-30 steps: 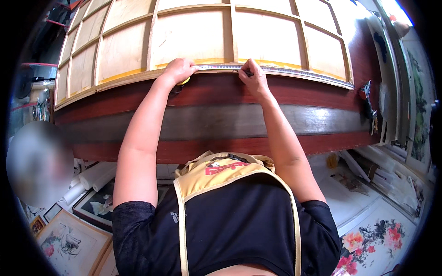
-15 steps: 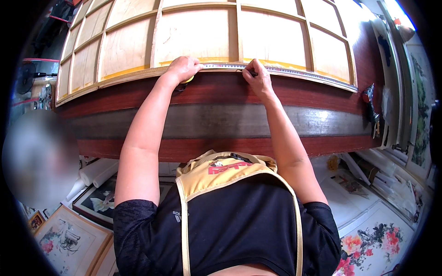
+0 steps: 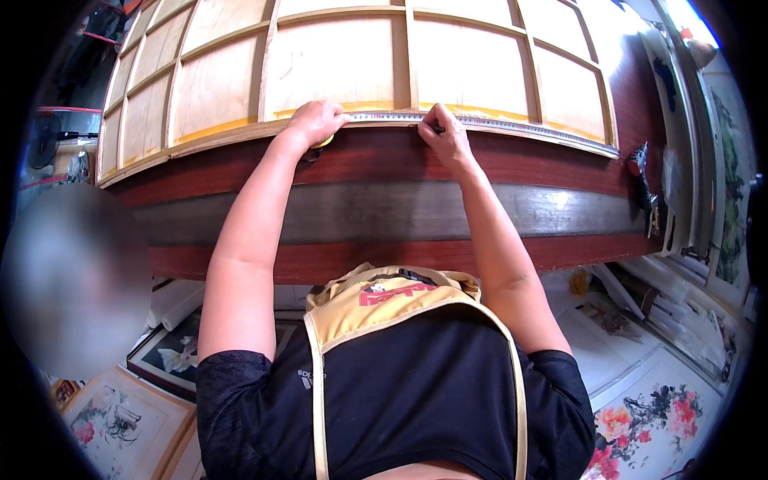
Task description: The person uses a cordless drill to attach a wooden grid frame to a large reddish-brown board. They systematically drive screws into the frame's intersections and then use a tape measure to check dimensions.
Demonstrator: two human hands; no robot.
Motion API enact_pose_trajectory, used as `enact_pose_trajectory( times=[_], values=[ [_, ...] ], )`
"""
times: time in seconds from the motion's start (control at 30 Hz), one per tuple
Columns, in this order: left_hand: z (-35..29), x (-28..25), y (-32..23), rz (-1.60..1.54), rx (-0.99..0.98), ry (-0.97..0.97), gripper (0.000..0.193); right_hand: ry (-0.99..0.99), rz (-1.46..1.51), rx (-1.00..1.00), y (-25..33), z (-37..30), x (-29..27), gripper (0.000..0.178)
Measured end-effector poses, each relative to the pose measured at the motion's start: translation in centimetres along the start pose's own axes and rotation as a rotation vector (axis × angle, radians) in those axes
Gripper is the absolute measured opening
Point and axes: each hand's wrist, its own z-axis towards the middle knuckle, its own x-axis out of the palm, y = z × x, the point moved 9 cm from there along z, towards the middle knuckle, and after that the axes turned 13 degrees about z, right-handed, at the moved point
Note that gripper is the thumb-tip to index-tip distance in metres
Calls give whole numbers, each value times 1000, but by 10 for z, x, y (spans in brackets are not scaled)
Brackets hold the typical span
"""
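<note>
A large pale wooden panel with a lattice of slats [image 3: 412, 60] lies on the dark red table. Along its near edge runs the extended blade of a tape measure [image 3: 520, 127], reaching the panel's right corner. My left hand [image 3: 314, 122] is closed around the tape measure's case at the panel's edge, with a bit of yellow showing beneath the palm. To the right of it, my right hand [image 3: 448, 138] rests against the blade and the edge, its fingers pinched together. Something small and dark shows between those fingers, too hidden to name.
A grey strip [image 3: 368, 210] runs along the table [image 3: 360, 164]. Near its right end lies a tool with red and dark parts [image 3: 638, 164]. Flower paintings [image 3: 652, 416] lie below on both sides, with white rolls [image 3: 172, 308] at left. A blurred shape [image 3: 76, 280] stands at far left.
Both hands keep their places on the tape measure and panel edge. The view has shifted very slightly, and the blurred shape at left looks a little larger.
</note>
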Motion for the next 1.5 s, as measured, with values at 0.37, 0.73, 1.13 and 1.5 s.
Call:
enact_pose_trajectory(
  times=[0.37, 0.73, 1.13, 1.5],
  values=[
    [2, -1, 2, -44, 41, -108, 34, -19, -23, -20, 4, -1, 0, 18],
    [2, 1, 3, -35, 57, -157, 35, -11, -5, -21, 3, -2, 1, 18],
    [4, 7, 9, -21, 77, -119, 40, -22, 0, -39, -3, 2, 10, 19],
    [7, 8, 3, -10, 93, -121, 36, -140, 619, 143, -2, -54, -29, 8]
  ],
)
